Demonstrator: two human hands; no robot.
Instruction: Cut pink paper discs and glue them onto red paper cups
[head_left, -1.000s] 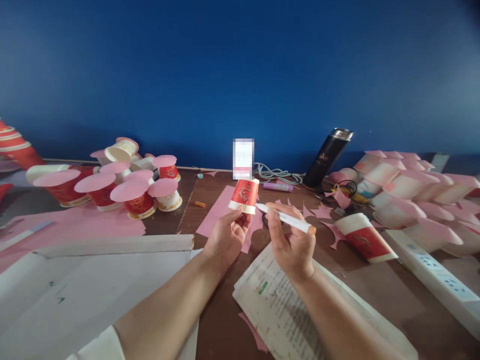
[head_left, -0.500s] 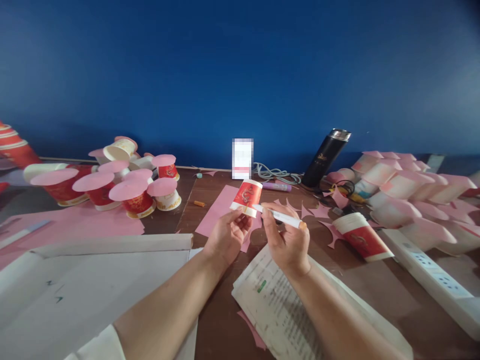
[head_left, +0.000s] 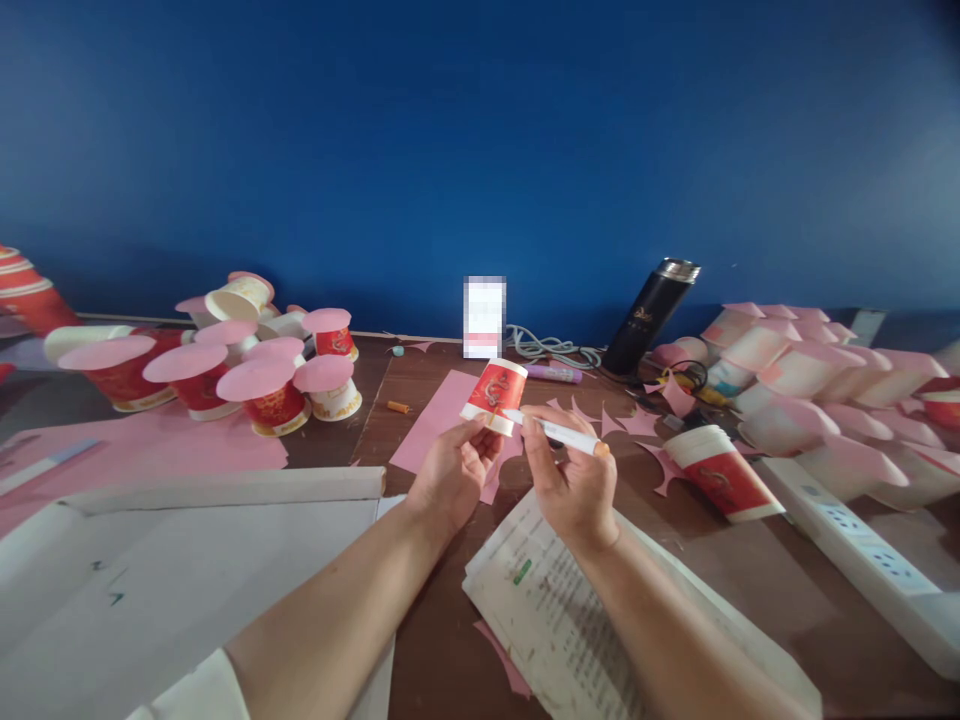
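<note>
A red and white paper cup (head_left: 498, 388) is held up tilted near the middle by my left hand (head_left: 457, 468), whose fingers close on its lower end. My right hand (head_left: 576, 485) grips a white marker (head_left: 564, 434) with an orange end. The marker's tip points left and lies against or just in front of the cup's lower right side; whether it touches cannot be made out. Under the cup lies a pink paper sheet (head_left: 435, 425). Beneath my right forearm are printed papers (head_left: 540, 600).
Cups topped with pink discs (head_left: 259, 382) stand left; more pink-topped cups (head_left: 806, 370) pile up right. A stack of red cups (head_left: 724, 475), a power strip (head_left: 847, 540), pink scraps (head_left: 641, 422) and a black flask (head_left: 649, 318) lie or stand right. A lit phone (head_left: 484, 318) leans against the wall.
My right hand and the marker have shifted very slightly left. The cup in my left hand has barely moved.
</note>
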